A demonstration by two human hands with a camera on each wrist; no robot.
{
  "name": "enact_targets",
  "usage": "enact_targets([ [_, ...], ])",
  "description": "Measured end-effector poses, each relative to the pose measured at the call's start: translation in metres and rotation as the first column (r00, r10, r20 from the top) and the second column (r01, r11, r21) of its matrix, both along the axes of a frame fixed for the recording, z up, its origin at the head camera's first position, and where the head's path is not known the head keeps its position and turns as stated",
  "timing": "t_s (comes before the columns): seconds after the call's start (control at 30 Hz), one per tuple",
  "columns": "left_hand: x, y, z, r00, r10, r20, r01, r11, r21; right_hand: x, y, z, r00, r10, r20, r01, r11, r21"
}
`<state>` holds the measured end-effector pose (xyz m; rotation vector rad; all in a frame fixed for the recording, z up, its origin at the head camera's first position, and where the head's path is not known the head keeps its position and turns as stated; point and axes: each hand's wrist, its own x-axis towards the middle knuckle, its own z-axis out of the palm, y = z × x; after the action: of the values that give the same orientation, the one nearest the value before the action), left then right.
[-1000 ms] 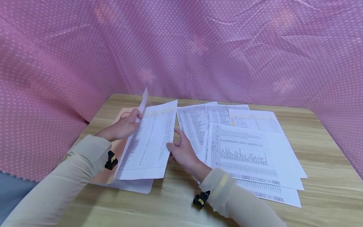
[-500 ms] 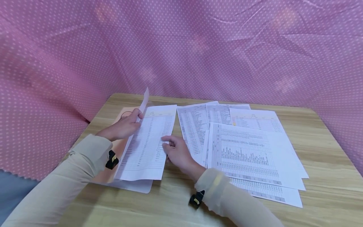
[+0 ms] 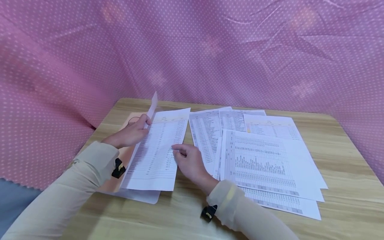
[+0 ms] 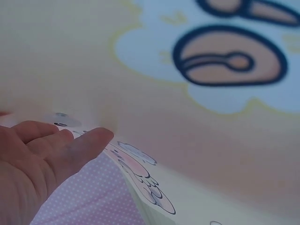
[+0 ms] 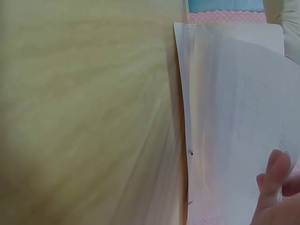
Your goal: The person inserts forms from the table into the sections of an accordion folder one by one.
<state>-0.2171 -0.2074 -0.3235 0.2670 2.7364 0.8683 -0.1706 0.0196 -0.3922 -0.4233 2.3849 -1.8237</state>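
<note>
On the left of the head view lies a folder (image 3: 143,196) with a peach cover, its flap standing partly raised. My left hand (image 3: 132,134) grips that flap. The left wrist view shows the cover (image 4: 140,96) with cartoon drawings, and the hand (image 4: 51,157) at its edge. A printed sheet (image 3: 159,151) stands tilted against the folder's inside, its left edge hidden behind the flap. My right hand (image 3: 192,163) pinches the sheet's right edge between thumb and fingers. In the right wrist view, its fingers (image 5: 271,180) show beside the sheet's pale back (image 5: 243,93).
Several printed sheets (image 3: 258,160) overlap in a loose spread on the right half of the wooden table (image 3: 186,216). A pink dotted cloth (image 3: 192,53) hangs along the table's back and sides.
My right hand has shifted left from the sheet's edge and now pinches it further in. The sheet dipped slightly, then rose again. The left hand has stayed on the flap.
</note>
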Motion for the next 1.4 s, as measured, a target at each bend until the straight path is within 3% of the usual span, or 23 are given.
enact_targets([
  [0.17, 0.001, 0.0, 0.001, 1.0, 0.015, 0.025, -0.015, 1.0, -0.024, 0.002, -0.004, -0.002, 0.995, -0.003, -0.095, 0.003, 1.0, -0.001],
  [0.57, 0.002, 0.002, 0.003, 1.0, 0.017, 0.015, -0.017, 1.0, -0.003, 0.002, -0.02, -0.006, 0.989, -0.041, -0.14, 0.033, 0.998, -0.061],
  [1.1, -0.002, 0.002, 0.003, 0.999, 0.036, -0.024, -0.037, 0.998, -0.057, 0.001, -0.039, -0.004, 0.999, -0.044, 0.006, 0.044, 0.996, -0.074],
  [1.4, -0.002, 0.002, 0.004, 0.999, 0.033, 0.003, -0.033, 0.997, -0.074, 0.0, -0.052, -0.004, 0.998, -0.068, 0.004, 0.068, 0.99, -0.12],
])
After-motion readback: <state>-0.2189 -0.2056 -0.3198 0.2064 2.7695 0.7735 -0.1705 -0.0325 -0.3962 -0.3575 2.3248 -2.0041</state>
